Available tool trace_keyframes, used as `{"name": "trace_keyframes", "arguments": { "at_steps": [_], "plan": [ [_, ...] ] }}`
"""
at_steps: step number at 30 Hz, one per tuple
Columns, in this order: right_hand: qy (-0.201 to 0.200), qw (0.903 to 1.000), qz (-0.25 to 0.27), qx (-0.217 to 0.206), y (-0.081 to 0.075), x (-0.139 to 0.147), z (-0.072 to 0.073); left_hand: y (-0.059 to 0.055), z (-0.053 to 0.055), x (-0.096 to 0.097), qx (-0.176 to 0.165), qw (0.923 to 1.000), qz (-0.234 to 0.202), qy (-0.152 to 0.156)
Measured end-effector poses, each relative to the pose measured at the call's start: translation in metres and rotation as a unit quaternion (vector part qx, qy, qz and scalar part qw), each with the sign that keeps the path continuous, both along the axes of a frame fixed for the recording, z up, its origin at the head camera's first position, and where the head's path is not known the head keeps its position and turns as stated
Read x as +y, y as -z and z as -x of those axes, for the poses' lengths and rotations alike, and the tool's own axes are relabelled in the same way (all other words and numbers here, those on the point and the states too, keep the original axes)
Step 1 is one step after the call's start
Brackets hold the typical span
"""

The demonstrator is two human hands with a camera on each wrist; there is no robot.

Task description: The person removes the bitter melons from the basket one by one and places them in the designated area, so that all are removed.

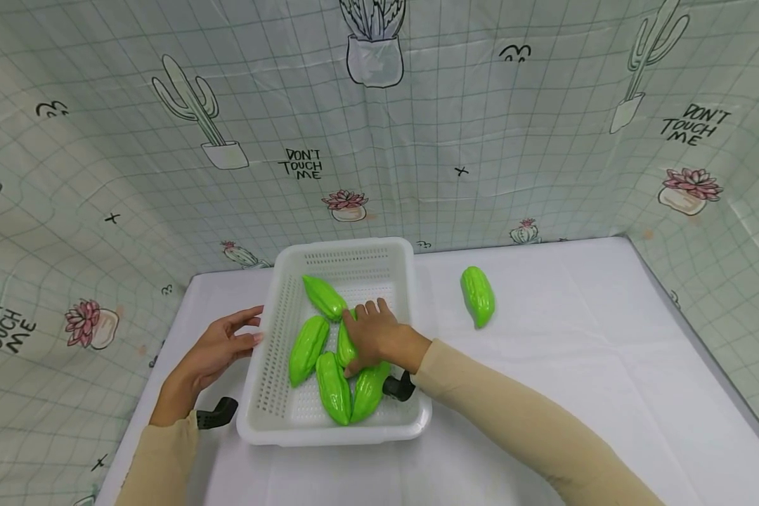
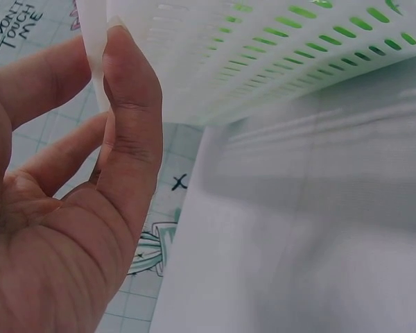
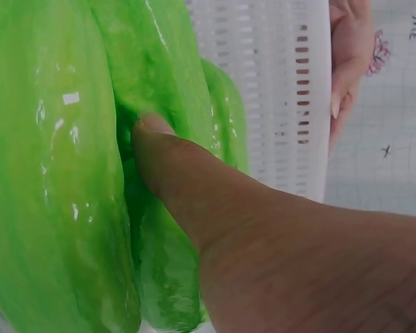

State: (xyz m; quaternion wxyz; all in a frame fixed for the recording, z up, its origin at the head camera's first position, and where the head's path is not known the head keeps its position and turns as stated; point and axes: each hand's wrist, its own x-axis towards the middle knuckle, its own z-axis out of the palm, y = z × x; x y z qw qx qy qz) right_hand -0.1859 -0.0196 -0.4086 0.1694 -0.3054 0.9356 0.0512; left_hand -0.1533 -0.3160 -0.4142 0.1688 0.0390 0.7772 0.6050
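A white perforated plastic basket (image 1: 334,437) holds several glossy green ridged bitter gourds (image 1: 308,350). My right hand (image 1: 374,334) reaches into it from the right and grips one bitter gourd (image 1: 345,346), which the palm partly covers. In the right wrist view the thumb (image 3: 173,156) presses into the gap between gourds; the other fingers are out of sight there. On the basket's left side, my left hand (image 1: 221,344) touches the outer rim with fingertips and thumb, its fingers loosely bent. The left wrist view shows the thumb (image 2: 132,118) against the basket wall (image 2: 187,76).
One more bitter gourd (image 1: 478,296) lies on the white tablecloth (image 1: 544,365) to the right of the basket. A grid-patterned cloth (image 1: 417,126) with cactus drawings hangs behind and at both sides. Black camera mounts (image 1: 218,414) sit at the wrists.
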Motion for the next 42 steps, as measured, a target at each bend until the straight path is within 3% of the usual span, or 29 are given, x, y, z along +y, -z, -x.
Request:
{"name": "trace_keyframes", "arguments": {
  "at_steps": [23, 33, 42],
  "plan": [
    [0.003, 0.9987, 0.013, -0.049, 0.004, 0.002, 0.018, -0.004, 0.000, 0.003, -0.004, 0.9999, 0.009, -0.012],
    [0.026, 0.9951, 0.035, -0.089, 0.005, 0.003, 0.020, -0.004, -0.001, 0.005, -0.003, 0.9999, 0.003, -0.011],
    [0.019, 0.9953, 0.032, -0.090, 0.006, 0.001, 0.022, -0.002, -0.003, 0.003, -0.003, 0.9999, 0.005, -0.014]
  ]
}}
